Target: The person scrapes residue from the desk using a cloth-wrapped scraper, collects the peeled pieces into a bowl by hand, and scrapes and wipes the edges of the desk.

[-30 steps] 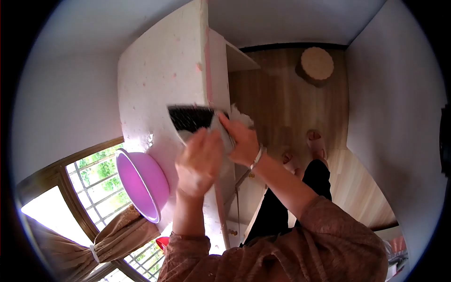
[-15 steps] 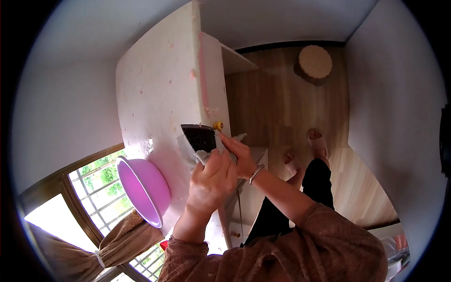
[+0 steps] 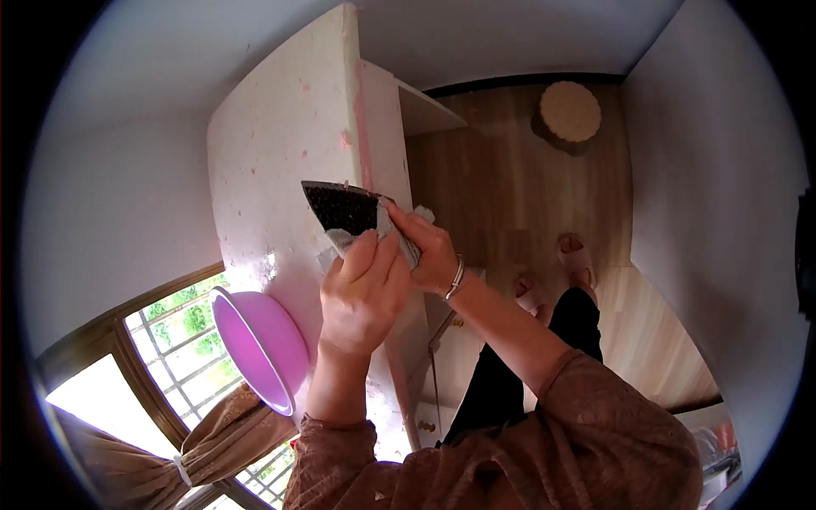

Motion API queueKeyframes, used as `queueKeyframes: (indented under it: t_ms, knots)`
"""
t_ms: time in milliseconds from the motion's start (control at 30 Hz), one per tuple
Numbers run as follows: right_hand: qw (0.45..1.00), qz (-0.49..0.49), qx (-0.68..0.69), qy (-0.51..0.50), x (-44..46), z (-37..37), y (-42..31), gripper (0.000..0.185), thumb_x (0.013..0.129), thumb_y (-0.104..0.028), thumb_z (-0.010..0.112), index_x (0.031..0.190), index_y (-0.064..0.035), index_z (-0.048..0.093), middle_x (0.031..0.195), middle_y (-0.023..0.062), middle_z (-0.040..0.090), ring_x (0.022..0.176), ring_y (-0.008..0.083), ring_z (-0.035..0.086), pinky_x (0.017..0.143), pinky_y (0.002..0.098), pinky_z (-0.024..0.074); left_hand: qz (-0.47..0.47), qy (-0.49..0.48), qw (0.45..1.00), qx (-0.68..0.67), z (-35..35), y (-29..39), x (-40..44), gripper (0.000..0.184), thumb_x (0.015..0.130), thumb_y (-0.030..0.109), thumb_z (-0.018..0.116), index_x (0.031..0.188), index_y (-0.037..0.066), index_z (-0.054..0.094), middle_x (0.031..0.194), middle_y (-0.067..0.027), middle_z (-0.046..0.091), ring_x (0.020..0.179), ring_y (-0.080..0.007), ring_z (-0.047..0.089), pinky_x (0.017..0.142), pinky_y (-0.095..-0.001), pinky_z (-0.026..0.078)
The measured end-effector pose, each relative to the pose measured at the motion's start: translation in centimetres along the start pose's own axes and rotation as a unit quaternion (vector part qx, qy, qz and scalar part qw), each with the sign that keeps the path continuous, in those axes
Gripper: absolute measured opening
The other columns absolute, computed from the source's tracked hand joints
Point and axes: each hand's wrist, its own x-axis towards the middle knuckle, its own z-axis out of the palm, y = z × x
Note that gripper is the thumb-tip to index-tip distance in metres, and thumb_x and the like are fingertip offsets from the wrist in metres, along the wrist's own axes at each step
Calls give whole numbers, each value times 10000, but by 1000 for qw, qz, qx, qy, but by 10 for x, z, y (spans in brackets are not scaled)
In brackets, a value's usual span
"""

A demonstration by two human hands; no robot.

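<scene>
Both hands grip a wide dark scraper blade [image 3: 344, 208], its lower part wrapped in a grey cloth [image 3: 384, 228]. My left hand [image 3: 364, 293] is closed around the near side, fingers pressed on the cloth. On the other side my right hand [image 3: 429, 251] is closed on the cloth-wrapped end, with a bracelet at the wrist. The blade's long edge lies on or just over the white tabletop [image 3: 272, 153], close to its right edge. Pink bits cling to that blade edge. Pink specks and patches mark the tabletop; the handle, if any, is hidden.
A pink-purple basin [image 3: 268, 344] leans on its side at the tabletop's left, by the barred window [image 3: 183, 331] and tied brown curtain [image 3: 225, 433]. A round stool [image 3: 570, 111] stands on the wooden floor. Drawer fronts with knobs lie below the tabletop's right edge.
Both hands and the scraper blade have moved forward along the tabletop's right edge, slightly leftward. The yellow knob seen beside the blade is now covered. The basin has stayed put.
</scene>
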Motion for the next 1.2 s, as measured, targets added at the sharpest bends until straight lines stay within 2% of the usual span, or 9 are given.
queueKeyframes:
  t_ms: [100, 200, 467, 633, 700, 867, 933, 1000, 1200]
  knots:
    - [997, -61, 6, 45, -18, 8, 0, 792, 534, -24, 663, 1277, -103, 397, 956, 138, 564, 852, 303, 571, 724, 330, 479, -4, -80, 997, -16, -6, 8, -7, 174, 575, 47, 564, 746, 43, 594, 873, -36, 607, 826, -208, 570, 642, -287, 492]
    - [1000, -16, 21, -5, -19, 0, -7, 781, 546, -22, 659, 1278, -103, 399, 973, 140, 566, 882, 303, 568, 744, 325, 476, 10, -8, 1000, -9, -5, 12, -9, 177, 569, 44, 565, 744, 36, 584, 874, -37, 603, 835, -203, 568, 635, -278, 491]
    - [999, -15, 17, 34, -26, 7, 2, 777, 553, -30, 663, 1279, -95, 395, 922, 145, 560, 844, 309, 561, 728, 341, 472, -2, -76, 997, -35, -2, 13, -8, 155, 559, 50, 553, 714, 42, 563, 870, -37, 600, 820, -193, 566, 623, -271, 489]
    - [999, 36, 0, -17, -7, 0, -2, 758, 560, -40, 666, 1272, -87, 409, 888, 144, 561, 826, 295, 565, 724, 344, 468, -15, 5, 999, -31, 3, -1, 5, 147, 588, 44, 535, 730, 48, 572, 865, -26, 603, 828, -213, 567, 638, -283, 492]
    - [999, -26, -10, 33, -4, 3, 1, 778, 551, -44, 676, 1278, -87, 402, 863, 140, 564, 800, 286, 573, 714, 342, 472, -21, -21, 999, -33, -1, 4, 4, 152, 585, 39, 542, 733, 50, 575, 867, -26, 604, 828, -215, 568, 643, -283, 494]
    - [999, 26, 25, -16, -19, -2, -3, 768, 552, -37, 667, 1273, -91, 409, 867, 151, 567, 793, 290, 578, 698, 344, 474, -10, -9, 1000, -13, -2, 14, -8, 149, 600, 35, 557, 745, 56, 583, 876, -23, 610, 825, -213, 573, 653, -279, 496]
    - [1000, -16, -14, 9, 1, -2, 2, 748, 568, -35, 670, 1270, -99, 417, 899, 152, 576, 816, 280, 588, 715, 342, 478, -12, -1, 1000, 14, 6, 6, 4, 137, 606, 39, 554, 739, 52, 582, 871, -26, 608, 822, -210, 571, 644, -277, 493]
    - [1000, -17, 2, 20, 2, 3, 5, 753, 564, -34, 674, 1269, -101, 419, 916, 154, 576, 829, 286, 588, 724, 343, 479, 8, 11, 1000, -13, 9, -3, 20, 94, 539, 93, 545, 587, 90, 465, 759, -9, 550, 754, -150, 528, 490, -249, 428]
    - [999, 3, 34, -1, -19, 1, 1, 771, 545, -38, 677, 1268, -104, 417, 965, 165, 573, 863, 322, 577, 754, 347, 475, 20, 13, 1000, 0, 6, 11, -3, 116, 577, 71, 538, 692, 58, 539, 854, -21, 589, 809, -161, 551, 517, -255, 448]
